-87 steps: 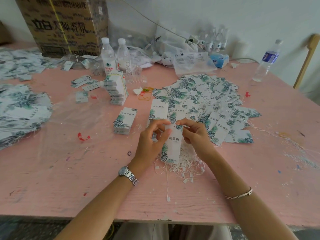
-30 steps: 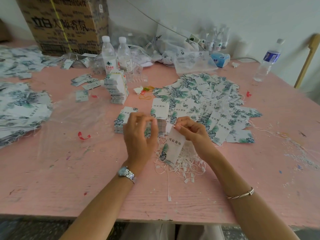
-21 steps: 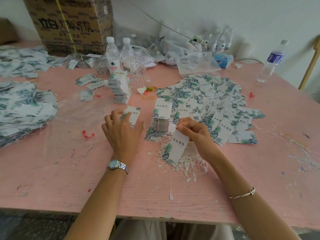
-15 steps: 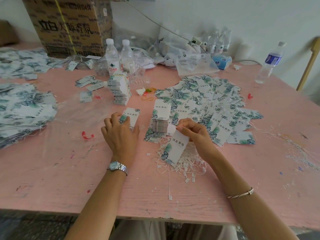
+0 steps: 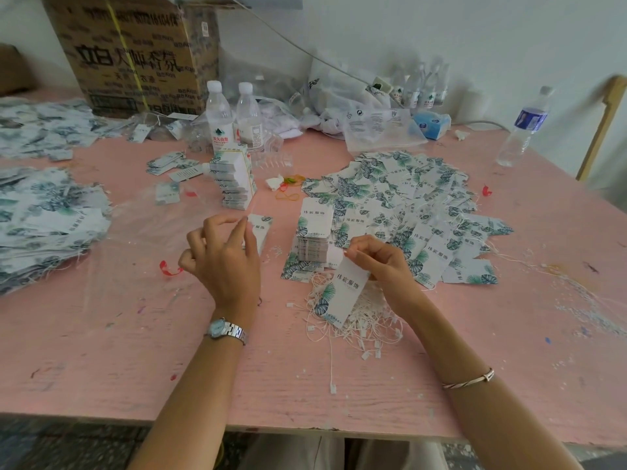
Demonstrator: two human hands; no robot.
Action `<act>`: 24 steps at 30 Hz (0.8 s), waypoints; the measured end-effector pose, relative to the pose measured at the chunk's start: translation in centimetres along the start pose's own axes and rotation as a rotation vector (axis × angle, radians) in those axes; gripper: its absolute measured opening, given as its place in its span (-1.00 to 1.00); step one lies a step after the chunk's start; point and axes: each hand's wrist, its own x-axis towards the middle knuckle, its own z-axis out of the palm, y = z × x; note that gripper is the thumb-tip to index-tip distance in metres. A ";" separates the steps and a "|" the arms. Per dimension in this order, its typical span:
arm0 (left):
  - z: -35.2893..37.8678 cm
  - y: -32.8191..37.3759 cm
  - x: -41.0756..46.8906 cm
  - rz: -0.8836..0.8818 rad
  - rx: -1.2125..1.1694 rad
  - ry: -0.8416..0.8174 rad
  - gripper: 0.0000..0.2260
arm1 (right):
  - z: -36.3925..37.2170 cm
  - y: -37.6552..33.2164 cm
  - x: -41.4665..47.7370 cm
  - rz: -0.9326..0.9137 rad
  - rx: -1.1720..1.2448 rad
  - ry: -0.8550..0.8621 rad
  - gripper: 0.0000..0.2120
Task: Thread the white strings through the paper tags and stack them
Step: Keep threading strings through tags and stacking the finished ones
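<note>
Desk: How are the hands placed?
Photographer: Left hand point(image 5: 220, 262) hovers above the pink table point(image 5: 101, 351), wrist bent back, thumb and forefinger meeting at the tips, other fingers curled; whether they pinch anything cannot be told; a small stack point(image 5: 262, 232) lies just behind it. Right hand point(image 5: 380, 259) sits low, fingers curled, pinching the top edge of a tag point(image 5: 342, 293).
Desk: And the tag?
Photographer: White, green leaf print at its lower end, dark characters above; it hangs tilted over a tangle of strings point(image 5: 363, 323); a tall stack point(image 5: 314, 239) stands between the hands; loose tags point(image 5: 407, 198) fan out beyond.
</note>
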 end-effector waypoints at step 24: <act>-1.5 4.4 -3.0 0.708 -0.401 0.178 -0.85 | -0.9 -0.2 0.2 0.014 0.153 0.073 -0.79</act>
